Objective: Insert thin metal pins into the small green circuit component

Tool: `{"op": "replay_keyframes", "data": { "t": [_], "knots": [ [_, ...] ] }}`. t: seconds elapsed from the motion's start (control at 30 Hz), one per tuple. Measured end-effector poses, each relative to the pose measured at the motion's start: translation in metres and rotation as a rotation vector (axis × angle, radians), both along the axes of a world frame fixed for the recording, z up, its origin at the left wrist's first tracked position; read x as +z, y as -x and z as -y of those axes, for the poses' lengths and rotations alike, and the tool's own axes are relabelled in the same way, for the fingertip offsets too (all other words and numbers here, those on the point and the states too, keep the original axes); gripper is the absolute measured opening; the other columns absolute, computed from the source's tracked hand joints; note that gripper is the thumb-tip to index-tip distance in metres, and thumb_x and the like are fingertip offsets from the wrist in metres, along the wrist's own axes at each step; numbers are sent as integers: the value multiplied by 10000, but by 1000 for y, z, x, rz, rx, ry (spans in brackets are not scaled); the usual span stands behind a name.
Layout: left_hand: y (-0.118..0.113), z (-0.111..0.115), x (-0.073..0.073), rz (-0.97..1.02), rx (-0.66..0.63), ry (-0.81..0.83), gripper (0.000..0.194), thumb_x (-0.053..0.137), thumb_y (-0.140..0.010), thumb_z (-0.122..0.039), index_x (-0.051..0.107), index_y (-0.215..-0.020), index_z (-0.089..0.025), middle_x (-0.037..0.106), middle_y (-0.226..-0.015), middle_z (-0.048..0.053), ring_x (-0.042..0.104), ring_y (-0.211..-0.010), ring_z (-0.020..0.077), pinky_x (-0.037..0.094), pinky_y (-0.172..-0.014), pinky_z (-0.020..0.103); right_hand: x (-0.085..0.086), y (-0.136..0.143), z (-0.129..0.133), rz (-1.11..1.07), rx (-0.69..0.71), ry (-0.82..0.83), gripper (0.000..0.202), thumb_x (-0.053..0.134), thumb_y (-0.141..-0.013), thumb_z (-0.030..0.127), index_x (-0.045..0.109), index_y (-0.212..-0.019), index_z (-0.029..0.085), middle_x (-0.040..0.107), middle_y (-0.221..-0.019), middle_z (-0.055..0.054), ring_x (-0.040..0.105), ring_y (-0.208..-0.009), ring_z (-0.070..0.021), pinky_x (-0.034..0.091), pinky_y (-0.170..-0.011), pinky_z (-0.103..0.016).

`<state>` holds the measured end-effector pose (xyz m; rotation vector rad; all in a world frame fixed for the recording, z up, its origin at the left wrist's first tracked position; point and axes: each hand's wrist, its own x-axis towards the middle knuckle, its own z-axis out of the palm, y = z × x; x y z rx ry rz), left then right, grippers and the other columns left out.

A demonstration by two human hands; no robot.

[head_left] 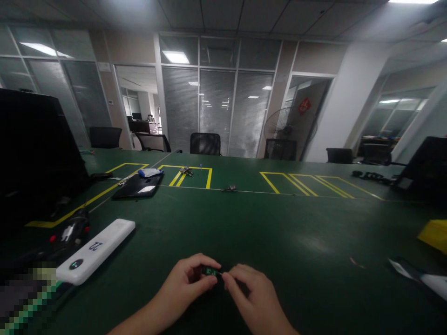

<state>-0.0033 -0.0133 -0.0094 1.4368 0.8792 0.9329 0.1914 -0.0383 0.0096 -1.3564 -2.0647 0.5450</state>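
Low in the middle of the head view, my left hand (190,281) pinches a small green circuit board (210,271) between thumb and fingers. Part of the board is covered by those fingers. My right hand (249,291) is closed in a pinch close by the board's right end. A thin, pale bit (220,273) shows between its fingertips and the board, too small to name. Both hands are just above the green tabletop (223,223).
To the left lie a white power bank (96,251) marked 22 and a black tool-like object (73,230). Farther back are a black flat case (138,185), small metal parts (186,171) and yellow tape lines (209,179). A yellow object (435,235) stands at the right edge.
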Motion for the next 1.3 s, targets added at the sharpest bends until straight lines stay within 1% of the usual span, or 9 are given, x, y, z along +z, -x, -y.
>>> {"op": "replay_keyframes", "data": {
  "t": [0.17, 0.3, 0.5, 0.57, 0.67, 0.8, 0.97, 1.2, 1.3],
  "knots": [
    [1, 2, 4, -30, 2, -21, 235, 709, -771, -281, 705, -986, -187, 627, -879, 34, 545, -725, 153, 426, -657, 272, -2, 0, 0, 66, -31, -19, 311, 463, -930, 325, 646, -707, 210, 617, -677, -6, 582, -672, -155, 366, -601, -240],
    [-1, 4, 8, -61, 33, -50, 207, 725, -747, -269, 730, -937, -186, 630, -848, 30, 548, -728, 156, 424, -650, 265, -3, 0, -1, 123, -47, -34, 294, 479, -922, 321, 644, -703, 216, 613, -677, -3, 580, -669, -158, 359, -594, -242],
    [-5, 7, 7, 48, -12, 104, 277, 740, -740, -277, 717, -994, -169, 703, -797, 44, 632, -712, 177, 473, -686, 297, -1, -2, -1, 112, -26, -25, 304, 460, -933, 318, 662, -724, 229, 619, -680, 0, 585, -669, -156, 353, -596, -243],
    [-4, 7, 8, 60, -40, 105, 300, 735, -753, -295, 710, -1024, -172, 723, -843, 61, 652, -763, 193, 483, -712, 308, -1, -2, -1, 102, -20, -26, 304, 463, -933, 319, 656, -717, 226, 623, -678, 4, 587, -663, -150, 350, -593, -240],
    [-3, 7, 11, 54, -72, 74, 317, 663, -820, -364, 701, -1062, -163, 738, -889, 91, 664, -810, 211, 491, -739, 328, -2, -2, -1, 92, -24, -44, 313, 464, -933, 321, 643, -697, 218, 622, -666, 9, 586, -652, -143, 345, -587, -237],
    [-3, 7, 15, 65, -69, 85, 347, 646, -824, -415, 719, -1021, -139, 746, -811, 95, 668, -758, 208, 495, -715, 326, -4, -3, -1, 87, 1, -69, 318, 459, -937, 330, 659, -711, 230, 622, -659, 12, 578, -645, -140, 341, -587, -237],
    [-2, 6, 15, 119, -90, 144, 329, 673, -809, -391, 727, -985, -119, 749, -728, 91, 672, -691, 192, 495, -670, 302, -2, -4, 0, 75, 39, -65, 316, 458, -939, 324, 667, -721, 232, 623, -660, 11, 574, -650, -140, 346, -590, -234],
    [0, 7, 13, 207, -133, 226, 271, 659, -835, -317, 722, -999, -111, 748, -773, 102, 683, -712, 189, 490, -681, 294, 1, -3, 1, 2, 79, -24, 317, 470, -938, 309, 678, -716, 221, 630, -671, 5, 582, -662, -139, 366, -608, -227],
    [-2, 7, 14, 200, -104, 203, 265, 665, -831, -319, 725, -995, -120, 745, -764, 90, 675, -707, 179, 485, -672, 279, 1, -3, 0, 9, 70, -16, 322, 465, -942, 322, 676, -722, 220, 625, -670, 8, 584, -657, -133, 357, -597, -226]
  ]
}}
